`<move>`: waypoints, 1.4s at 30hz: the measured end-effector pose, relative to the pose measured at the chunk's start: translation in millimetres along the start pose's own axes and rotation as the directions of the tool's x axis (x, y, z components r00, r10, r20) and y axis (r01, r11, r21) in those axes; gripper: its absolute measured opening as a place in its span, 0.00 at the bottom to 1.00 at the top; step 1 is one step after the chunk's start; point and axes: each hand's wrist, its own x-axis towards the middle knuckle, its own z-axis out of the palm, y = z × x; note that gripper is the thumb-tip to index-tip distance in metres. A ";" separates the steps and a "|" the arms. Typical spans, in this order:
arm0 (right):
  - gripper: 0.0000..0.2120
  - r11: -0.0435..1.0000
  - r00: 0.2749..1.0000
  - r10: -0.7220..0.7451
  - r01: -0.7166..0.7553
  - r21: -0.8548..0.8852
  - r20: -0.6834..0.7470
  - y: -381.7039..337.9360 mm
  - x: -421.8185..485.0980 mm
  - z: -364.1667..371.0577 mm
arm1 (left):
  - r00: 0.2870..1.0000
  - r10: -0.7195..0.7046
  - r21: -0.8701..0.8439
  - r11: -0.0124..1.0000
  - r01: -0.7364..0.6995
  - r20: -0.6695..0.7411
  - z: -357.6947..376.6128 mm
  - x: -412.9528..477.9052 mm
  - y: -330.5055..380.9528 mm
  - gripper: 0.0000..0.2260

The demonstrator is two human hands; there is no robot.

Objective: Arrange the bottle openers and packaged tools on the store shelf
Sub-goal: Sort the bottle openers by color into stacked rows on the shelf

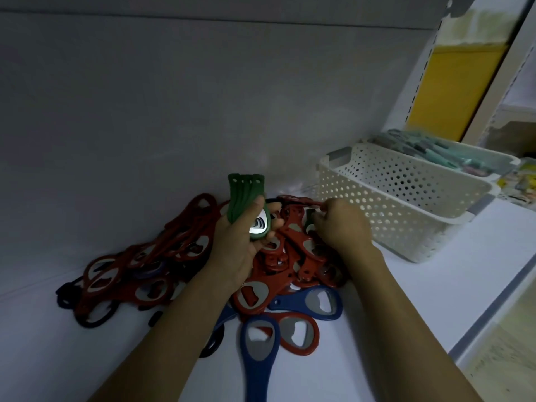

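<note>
A heap of red bottle openers (162, 256) and a few blue bottle openers (313, 303) lies on the white shelf (406, 285). My left hand (240, 248) grips a stack of several green bottle openers (243, 198), handles pointing up. My right hand (342, 227) reaches into the heap just right of it, its fingers curled around a green opener (309, 221) among the red ones. A long blue opener (258, 352) lies nearest to me between my forearms.
A white perforated basket (406, 204) stands on the shelf right of the heap. Behind it a second basket (452, 158) holds teal packaged tools. A yellow panel (446, 88) and shelf uprights rise at the far right. The shelf's front edge runs down the right side.
</note>
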 end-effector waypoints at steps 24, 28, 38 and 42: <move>0.03 0.233 0.969 -0.072 -0.215 0.949 0.237 -49.0 -21.6 -22.6 | 0.998 0.019 -0.007 1.000 -0.020 -0.060 2.0 5.0 -7.9 0.10; 0.08 0.425 0.984 -0.095 -0.100 0.900 0.154 -54.5 -24.5 -9.6 | 0.997 0.073 0.070 0.995 -0.073 -0.004 -0.2 3.5 -10.2 0.14; 0.16 0.479 0.956 -0.237 -0.037 0.877 0.170 -72.1 -40.0 -24.9 | 0.919 0.295 0.465 0.796 -0.388 0.263 4.5 -1.9 0.2 0.13; 0.14 0.345 0.997 -0.068 -0.010 0.938 0.035 -87.5 -63.1 -34.6 | 0.870 0.213 0.564 0.687 -0.457 0.446 9.1 -6.2 28.0 0.15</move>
